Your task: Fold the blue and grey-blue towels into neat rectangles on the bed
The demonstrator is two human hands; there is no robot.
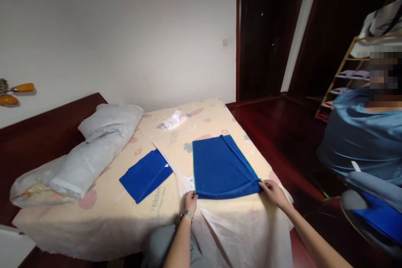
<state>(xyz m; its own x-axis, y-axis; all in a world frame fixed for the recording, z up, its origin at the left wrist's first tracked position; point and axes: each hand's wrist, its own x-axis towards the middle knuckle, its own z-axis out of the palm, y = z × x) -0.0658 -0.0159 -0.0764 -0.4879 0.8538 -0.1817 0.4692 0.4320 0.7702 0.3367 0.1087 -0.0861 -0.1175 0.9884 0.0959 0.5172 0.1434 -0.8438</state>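
Note:
A blue towel (220, 167) with green edging lies spread on the bed, its near edge bunched up and its right side rolled over. My left hand (190, 202), with a watch on the wrist, pinches the towel's near left corner. At the near right corner, my right hand (272, 190) grips the towel between thumb and fingers. To the left, a second blue towel (146, 176) lies folded, with a small white tag on it.
The bed (109, 226) has a patterned cover, with a grey quilt (103, 142) along the headboard. A white plastic bag (173, 119) sits toward the wall. On the right, a person in a blue shirt (361, 134) is beside a chair holding blue cloth (381, 217), near a shoe rack (337, 79).

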